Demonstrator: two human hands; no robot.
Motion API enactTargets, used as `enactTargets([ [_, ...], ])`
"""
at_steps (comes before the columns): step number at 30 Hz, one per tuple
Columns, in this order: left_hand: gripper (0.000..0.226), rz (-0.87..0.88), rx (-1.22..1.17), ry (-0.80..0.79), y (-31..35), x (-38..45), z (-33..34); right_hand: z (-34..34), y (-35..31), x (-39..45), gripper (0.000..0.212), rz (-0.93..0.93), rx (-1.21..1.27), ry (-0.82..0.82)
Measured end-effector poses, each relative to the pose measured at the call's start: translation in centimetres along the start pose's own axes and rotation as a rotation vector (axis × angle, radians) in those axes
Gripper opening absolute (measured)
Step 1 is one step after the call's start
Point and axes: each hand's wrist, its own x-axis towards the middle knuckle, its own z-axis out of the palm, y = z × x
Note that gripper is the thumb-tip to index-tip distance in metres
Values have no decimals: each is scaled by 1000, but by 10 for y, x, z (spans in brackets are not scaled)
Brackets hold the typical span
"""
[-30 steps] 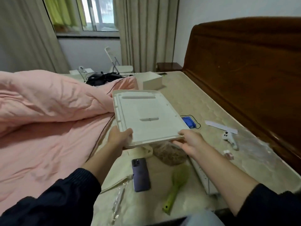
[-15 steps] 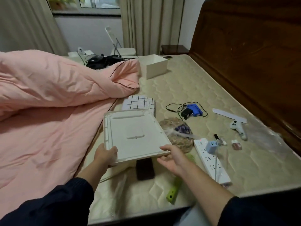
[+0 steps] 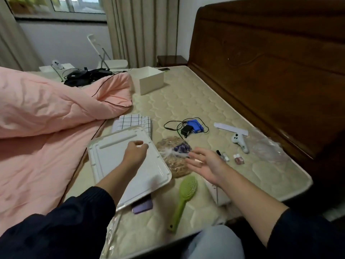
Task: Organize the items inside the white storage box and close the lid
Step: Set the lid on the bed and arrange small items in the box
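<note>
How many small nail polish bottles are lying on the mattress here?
2, as far as visible: a pinkish nail polish bottle and a clear, black-capped bottle left of it, beyond the right hand, which may hide others.

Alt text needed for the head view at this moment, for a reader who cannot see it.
Two bare hands hover over a mattress: the left hand above a flat white lid, the right hand open near a clear bag. A green hairbrush lies nearby; an open white storage box sits farther back.
</note>
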Motion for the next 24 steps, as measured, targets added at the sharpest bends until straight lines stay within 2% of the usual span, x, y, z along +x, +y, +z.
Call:
enactTargets([
  [3,15,147,-21,-142,36,-15,53,-51,-39,-11,21,-179,0,141],
  [6,20,246,19,-244,59,-29,113,-107,-58,-17,18,-286,-113,334],
  [12,10,233,120,-374,67,-29,230,-196,-54,9,20,-303,-362,595],
  [16,20,306,317,-383,60,-20,290,-227,-41,50,26,-285,-617,608],
  [20,38,607,793,-244,57,-15,329,-243,-30,98,41,-284,-1099,533],
  [22,41,553,799,-351,60,-9,346,-247,-27,122,49,-260,-1269,492],
  [24,47,432,705,-496,63,-1,364,-249,-27,141,55,-221,-1294,467],
])
